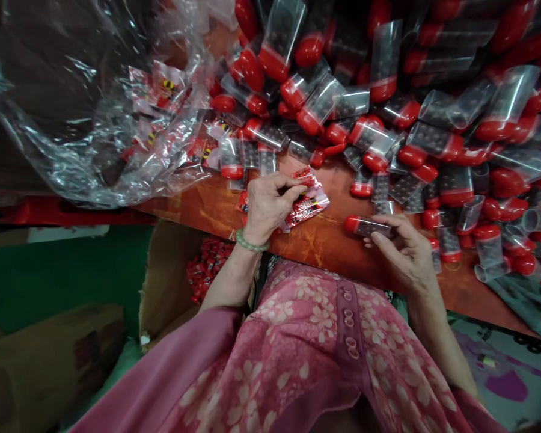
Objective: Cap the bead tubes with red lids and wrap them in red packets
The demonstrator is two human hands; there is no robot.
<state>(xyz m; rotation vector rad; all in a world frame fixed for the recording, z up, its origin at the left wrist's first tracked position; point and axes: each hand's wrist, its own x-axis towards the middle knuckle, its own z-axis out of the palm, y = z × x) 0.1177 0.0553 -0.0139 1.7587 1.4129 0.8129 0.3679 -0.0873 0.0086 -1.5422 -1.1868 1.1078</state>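
Note:
A small printed red and pink packet (313, 198) is pinched at its upper edge between the thumb and forefinger of my left hand (270, 201), which has a green bangle at the wrist. More of the same printed plastic lies under that hand. To the right, my right hand (403, 243) holds a clear tube with a red end (365, 225) by its clear end, the red end pointing left. The tube is just above the orange tabletop (315, 240), apart from the packet.
Many clear tubes with red ends (374, 138) are heaped across the back and right. A large clear plastic bag (99, 120) with printed packets lies at the left. Below the table edge, a cardboard box (165, 282) holds small red pieces (210, 261).

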